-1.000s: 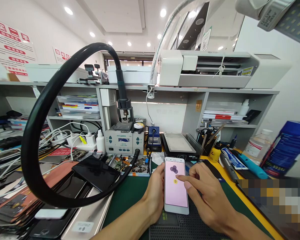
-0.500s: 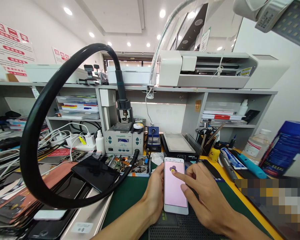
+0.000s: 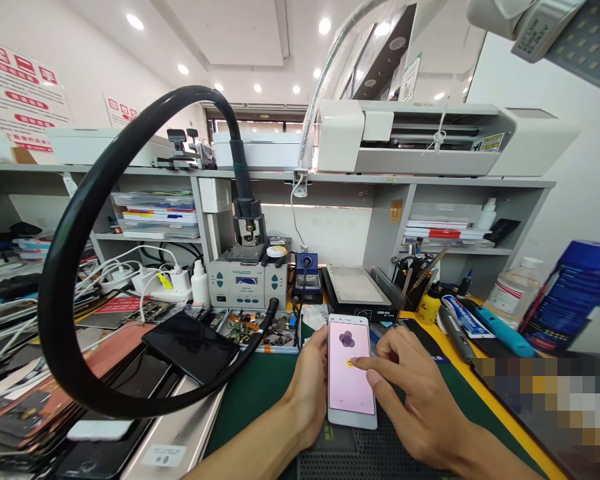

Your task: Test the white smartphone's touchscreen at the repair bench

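A white smartphone [image 3: 353, 390] is held upright above the green mat, its screen lit pale pink. The screen shows a dark flower-like figure near the top and a small yellow dot at mid-height. My left hand [image 3: 307, 383] grips the phone along its left edge, fingers mostly hidden behind it. With its index finger stretched out, my right hand [image 3: 415, 397] has the fingertip at the yellow dot. Its thumb is extended near the phone's right edge, the other fingers are curled, and it holds nothing.
A thick black hose [image 3: 55, 280] arches on the left above stacked phones and a black panel [image 3: 193, 347]. Behind the phone stand a hot-air station [image 3: 247, 283], a parts tray [image 3: 285, 333] and a heating plate [image 3: 357, 287]. Bottles and tools line the right edge.
My right index fingertip has slid down the screen from the flower figure to mid-height, the yellow dot moving with it. Faint marks now show near the screen's bottom. My left hand stays put.
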Action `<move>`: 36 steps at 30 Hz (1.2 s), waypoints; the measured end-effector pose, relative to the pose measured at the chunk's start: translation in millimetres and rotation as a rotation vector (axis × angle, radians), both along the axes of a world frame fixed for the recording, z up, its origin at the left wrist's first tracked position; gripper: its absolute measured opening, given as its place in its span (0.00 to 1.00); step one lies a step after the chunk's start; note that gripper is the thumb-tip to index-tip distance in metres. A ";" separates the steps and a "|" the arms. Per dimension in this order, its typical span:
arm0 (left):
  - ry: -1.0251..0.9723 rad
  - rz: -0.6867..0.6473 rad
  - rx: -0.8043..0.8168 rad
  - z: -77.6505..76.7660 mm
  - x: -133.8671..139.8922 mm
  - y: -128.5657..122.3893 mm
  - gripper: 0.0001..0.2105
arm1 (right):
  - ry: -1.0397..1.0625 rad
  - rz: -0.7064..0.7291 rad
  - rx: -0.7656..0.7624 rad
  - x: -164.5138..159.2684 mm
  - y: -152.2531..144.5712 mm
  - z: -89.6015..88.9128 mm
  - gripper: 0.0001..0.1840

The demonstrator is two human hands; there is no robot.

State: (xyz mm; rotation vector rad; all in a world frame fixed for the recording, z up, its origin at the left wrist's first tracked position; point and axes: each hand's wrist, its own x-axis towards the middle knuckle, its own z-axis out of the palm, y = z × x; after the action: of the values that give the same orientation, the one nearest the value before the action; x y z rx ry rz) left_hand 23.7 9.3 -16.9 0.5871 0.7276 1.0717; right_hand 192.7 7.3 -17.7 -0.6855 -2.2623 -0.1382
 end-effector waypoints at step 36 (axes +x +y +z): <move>-0.021 0.033 0.003 -8.6 1.4 1.3 0.24 | -0.001 -0.099 -0.075 3.6 5.4 -5.8 0.21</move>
State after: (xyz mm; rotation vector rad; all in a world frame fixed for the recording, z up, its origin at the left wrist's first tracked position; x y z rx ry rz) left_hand 25.1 10.6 -25.5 0.5671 0.7198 1.1083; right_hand 196.3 12.7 -23.5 -0.8373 -2.2444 -0.1019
